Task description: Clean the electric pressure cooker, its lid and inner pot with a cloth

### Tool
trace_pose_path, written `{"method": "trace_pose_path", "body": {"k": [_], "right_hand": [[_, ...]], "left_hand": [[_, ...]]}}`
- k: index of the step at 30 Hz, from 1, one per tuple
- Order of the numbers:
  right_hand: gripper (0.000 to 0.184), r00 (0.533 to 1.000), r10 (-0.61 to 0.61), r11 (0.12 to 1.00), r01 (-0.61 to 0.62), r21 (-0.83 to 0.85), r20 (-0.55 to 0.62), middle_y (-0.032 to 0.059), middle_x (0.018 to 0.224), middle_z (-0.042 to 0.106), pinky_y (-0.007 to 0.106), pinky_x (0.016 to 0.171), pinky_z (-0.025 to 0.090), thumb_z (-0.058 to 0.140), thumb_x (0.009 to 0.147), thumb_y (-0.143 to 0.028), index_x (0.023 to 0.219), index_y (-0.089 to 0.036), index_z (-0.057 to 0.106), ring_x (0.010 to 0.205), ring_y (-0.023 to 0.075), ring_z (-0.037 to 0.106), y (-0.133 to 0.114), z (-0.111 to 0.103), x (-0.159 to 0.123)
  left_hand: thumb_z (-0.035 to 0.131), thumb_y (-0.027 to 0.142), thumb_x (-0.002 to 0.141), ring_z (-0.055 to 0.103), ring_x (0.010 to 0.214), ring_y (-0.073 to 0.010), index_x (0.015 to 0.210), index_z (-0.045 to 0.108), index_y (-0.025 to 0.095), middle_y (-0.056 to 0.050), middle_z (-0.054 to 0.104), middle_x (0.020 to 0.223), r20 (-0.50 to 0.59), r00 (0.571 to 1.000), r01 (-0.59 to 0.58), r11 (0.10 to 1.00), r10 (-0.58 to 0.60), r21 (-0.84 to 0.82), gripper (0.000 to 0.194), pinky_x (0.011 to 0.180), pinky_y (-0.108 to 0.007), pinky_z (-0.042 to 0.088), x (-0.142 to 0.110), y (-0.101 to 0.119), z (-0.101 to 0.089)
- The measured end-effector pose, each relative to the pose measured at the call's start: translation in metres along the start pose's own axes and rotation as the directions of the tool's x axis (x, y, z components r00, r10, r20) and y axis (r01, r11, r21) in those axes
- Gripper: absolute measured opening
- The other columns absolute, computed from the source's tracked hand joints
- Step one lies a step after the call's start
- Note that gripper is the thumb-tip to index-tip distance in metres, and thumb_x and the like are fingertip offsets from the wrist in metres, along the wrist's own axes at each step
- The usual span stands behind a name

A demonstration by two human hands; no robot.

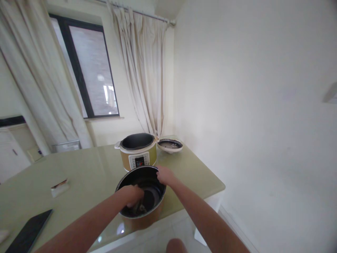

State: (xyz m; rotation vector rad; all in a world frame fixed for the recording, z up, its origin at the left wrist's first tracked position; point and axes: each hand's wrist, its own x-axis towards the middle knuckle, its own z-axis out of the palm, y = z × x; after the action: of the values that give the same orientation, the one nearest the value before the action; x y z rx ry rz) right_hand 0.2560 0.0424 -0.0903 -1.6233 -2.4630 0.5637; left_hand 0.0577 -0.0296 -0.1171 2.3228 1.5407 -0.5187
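A person's bare forearms reach in from the lower edge toward a round, black-lined cooking pot [145,222] at the near edge of a pale green table [189,174]. The left hand [132,195] is inside the pot, knuckles up and fingers bent down toward the base; a blurred, greyish patch shows beneath it, but the fingertips are hidden, so how far they are spread, or what they hold, cannot be told. The right hand [164,175] is closed over the rim at the pot's far right, pinching it. The pot's mouth faces up; its axis runs roughly upright, though any slight tilt is hard to judge. Off to the left lie a dark flat slab [30,230], pointing away at a slant, and, farther back, a small white packet [59,188]. Just beyond the pot stands an uncovered electric multicooker [138,154], control panel facing the person, with its upturned lid [170,146] on its right. Behind are long cream curtains [147,63] and a dark-framed window [92,66].
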Motion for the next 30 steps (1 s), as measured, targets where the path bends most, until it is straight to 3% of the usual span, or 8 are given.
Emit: {"method": "trace_pose_path", "body": {"k": [2,4,8,11,15,18,24,30], "right_hand": [[0.032,1.0,-0.006,1.0,0.006,-0.021,0.004,0.0153,0.128,0.075,0.038,0.092,0.056,0.059,0.099,-0.022,0.13,-0.023,0.067,0.118,0.0313,0.073,-0.005,0.0,0.002],[0.036,1.0,-0.001,0.999,0.001,-0.037,0.0,0.0168,0.129,0.075,0.04,0.093,0.056,0.059,0.097,-0.019,0.133,-0.022,0.065,0.119,0.033,0.073,-0.009,0.0,0.003],[0.035,1.0,-0.016,0.999,0.016,-0.049,0.0,0.0163,0.127,0.076,0.041,0.094,0.057,0.059,0.096,-0.018,0.131,-0.022,0.065,0.12,0.0329,0.073,-0.012,0.004,0.007],[0.035,1.0,-0.019,0.998,0.018,-0.053,-0.013,0.016,0.127,0.076,0.041,0.095,0.057,0.061,0.096,-0.019,0.13,-0.023,0.065,0.119,0.0326,0.073,-0.013,0.007,0.007],[0.038,0.999,0.0,0.998,-0.002,-0.058,-0.037,0.0162,0.126,0.075,0.043,0.092,0.058,0.062,0.095,-0.02,0.133,-0.023,0.063,0.117,0.034,0.074,-0.016,0.009,0.003],[0.035,0.999,0.007,0.999,-0.009,-0.052,-0.043,0.0163,0.123,0.076,0.042,0.089,0.058,0.061,0.095,-0.02,0.13,-0.023,0.063,0.115,0.0339,0.074,-0.017,0.009,-0.001],[0.029,0.999,0.022,0.999,-0.023,-0.022,-0.04,0.0185,0.124,0.074,0.042,0.088,0.057,0.057,0.098,-0.019,0.126,-0.022,0.064,0.116,0.0345,0.074,-0.019,0.008,0.0],[0.03,0.999,0.024,0.999,-0.024,-0.023,-0.042,0.0193,0.124,0.075,0.044,0.091,0.056,0.057,0.099,-0.019,0.128,-0.022,0.063,0.117,0.0347,0.073,-0.022,0.007,0.001]], "left_hand": [[0.074,0.008,0.075,0.064,0.124,-0.0434,0.097,0.084,0.022,-0.019,0.078,0.116,-0.14,0.99,0.036,0.987,-0.014,0.156,0.028,0.095,-0.061,0.054,-0.005,-0.007,0.003],[0.067,0.014,0.089,0.058,0.131,-0.0418,0.095,0.084,0.021,-0.018,0.076,0.122,-0.27,0.958,0.009,0.93,0.098,0.368,0.02,0.099,-0.062,0.05,-0.01,-0.016,-0.001],[0.066,0.027,0.098,0.05,0.141,-0.0359,0.098,0.083,0.026,-0.008,0.07,0.141,-0.377,0.816,-0.099,0.749,0.438,0.655,0.017,0.103,-0.058,0.046,-0.017,-0.038,-0.024],[0.063,0.031,0.101,0.048,0.142,-0.0339,0.102,0.081,0.029,-0.005,0.066,0.148,-0.453,0.752,-0.052,0.728,0.479,0.684,0.019,0.102,-0.056,0.045,-0.014,-0.045,-0.039],[0.06,0.023,0.099,0.052,0.137,-0.0354,0.103,0.08,0.03,-0.007,0.067,0.144,-0.461,0.818,-0.045,0.838,0.343,0.544,0.021,0.103,-0.056,0.044,-0.015,-0.041,-0.046],[0.069,0.014,0.083,0.051,0.138,-0.0368,0.109,0.079,0.03,-0.011,0.069,0.138,-0.432,0.88,-0.037,0.937,0.196,0.348,0.032,0.113,-0.057,0.038,-0.033,-0.038,-0.049],[0.076,0.025,0.063,0.066,0.12,-0.0372,0.099,0.08,0.031,-0.01,0.076,0.11,-0.341,0.921,0.212,0.977,-0.188,0.035,0.037,0.11,-0.052,0.045,-0.076,-0.024,-0.069],[0.077,0.032,0.062,0.073,0.11,-0.0429,0.106,0.082,0.025,-0.017,0.08,0.109,-0.156,0.97,0.207,0.973,-0.189,0.105,0.044,0.098,-0.055,0.053,-0.061,0.018,-0.061]]}}
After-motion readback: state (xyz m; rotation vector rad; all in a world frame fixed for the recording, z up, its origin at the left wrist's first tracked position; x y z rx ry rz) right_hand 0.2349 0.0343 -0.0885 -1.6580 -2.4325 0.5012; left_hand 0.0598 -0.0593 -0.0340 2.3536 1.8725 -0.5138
